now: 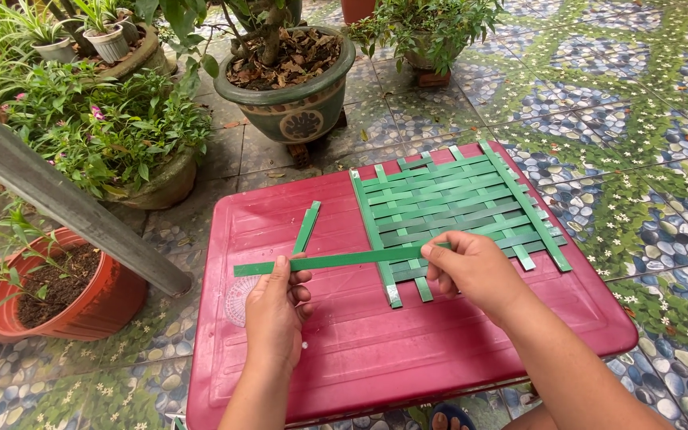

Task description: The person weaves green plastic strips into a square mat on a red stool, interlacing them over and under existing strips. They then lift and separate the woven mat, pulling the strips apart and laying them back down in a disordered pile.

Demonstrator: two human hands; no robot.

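Across the middle of the frame a long green strip (336, 259) runs level above the red table (344, 350), held at both ends. At its left part the left hand (276, 314) pinches it, thumb up against the strip and fingers curled below. Its right end is pinched by the right hand (475, 271), whose fingers are pressed together over the lower edge of the woven green mat (451, 211). That mat lies flat on the upper right part of the table, its strip ends sticking out along every side. A short loose green strip (307, 227) lies on the table just left of the mat, slanting, its lower end close to the held strip. Beyond the table, toward the upper left, stand potted plants, among them a large green pot (296, 103) and a terracotta pot (65, 299) at left, all on a pebble-patterned tiled floor (639, 103).
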